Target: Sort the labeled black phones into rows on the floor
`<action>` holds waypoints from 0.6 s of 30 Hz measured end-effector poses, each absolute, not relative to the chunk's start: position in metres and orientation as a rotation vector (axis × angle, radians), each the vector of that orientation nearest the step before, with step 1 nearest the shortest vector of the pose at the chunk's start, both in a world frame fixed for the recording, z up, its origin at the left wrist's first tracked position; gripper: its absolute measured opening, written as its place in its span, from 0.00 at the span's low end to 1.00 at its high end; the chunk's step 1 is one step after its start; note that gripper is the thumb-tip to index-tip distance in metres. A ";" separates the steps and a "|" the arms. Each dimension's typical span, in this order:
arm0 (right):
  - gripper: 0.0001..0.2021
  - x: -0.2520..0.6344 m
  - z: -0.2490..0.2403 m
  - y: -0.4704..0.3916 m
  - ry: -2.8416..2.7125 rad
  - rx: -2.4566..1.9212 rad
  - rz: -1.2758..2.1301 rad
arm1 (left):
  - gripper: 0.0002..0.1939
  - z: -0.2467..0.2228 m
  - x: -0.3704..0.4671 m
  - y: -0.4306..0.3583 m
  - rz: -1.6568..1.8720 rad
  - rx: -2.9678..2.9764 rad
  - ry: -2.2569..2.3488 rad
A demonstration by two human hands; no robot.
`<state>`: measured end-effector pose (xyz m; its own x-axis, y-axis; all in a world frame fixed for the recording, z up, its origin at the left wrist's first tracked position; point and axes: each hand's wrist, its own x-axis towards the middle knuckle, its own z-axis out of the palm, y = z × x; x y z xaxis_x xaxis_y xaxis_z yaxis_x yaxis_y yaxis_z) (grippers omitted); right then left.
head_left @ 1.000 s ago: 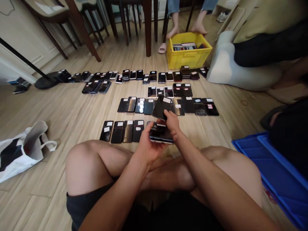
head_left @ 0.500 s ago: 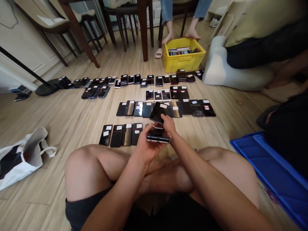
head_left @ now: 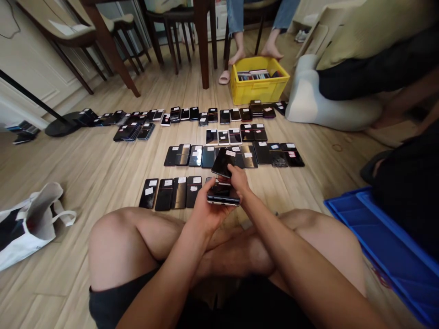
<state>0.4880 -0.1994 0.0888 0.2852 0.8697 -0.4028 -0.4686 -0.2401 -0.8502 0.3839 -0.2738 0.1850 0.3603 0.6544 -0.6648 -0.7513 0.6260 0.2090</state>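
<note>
My left hand (head_left: 206, 210) is closed around a small stack of smartphones (head_left: 223, 199), held level above my crossed legs. Between the thumb and fingers of my right hand (head_left: 239, 179) is one dark smartphone (head_left: 222, 161) with a white label, tilted just above and beyond the stack. On the floor past my hands lies a row of labelled phones (head_left: 196, 156), partly hidden by the held phone. A nearer row of dark phones (head_left: 165, 194) lies left of my left hand, its right end covered by my hand.
Farther rows of phones (head_left: 174, 114) stretch across the wooden floor. A yellow crate (head_left: 259, 90) with more items stands at a seated person's bare feet (head_left: 238, 55). A white bag (head_left: 37, 224) lies left, a blue folded container (head_left: 384, 246) right. Another person sits at the right.
The view has shifted slightly, so the surroundings appear a little to the left. Both hands keep their hold on the phones, with almost no movement.
</note>
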 end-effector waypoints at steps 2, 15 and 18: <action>0.08 0.488 0.092 -0.200 -0.408 -1.299 1.335 | 0.12 0.184 0.384 -0.274 0.906 -0.134 0.786; 0.11 0.490 0.102 -0.201 -0.410 -1.352 1.339 | 0.12 0.175 0.380 -0.274 0.878 -0.102 0.795; 0.10 0.491 0.098 -0.200 -0.423 -1.345 1.330 | 0.11 0.173 0.380 -0.276 0.848 -0.036 0.824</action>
<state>0.4909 -0.2001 0.0982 0.2951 0.8461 -0.4438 -0.4344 -0.2949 -0.8511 0.3805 -0.2756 0.1733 0.3788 0.6504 -0.6584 -0.6768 0.6799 0.2822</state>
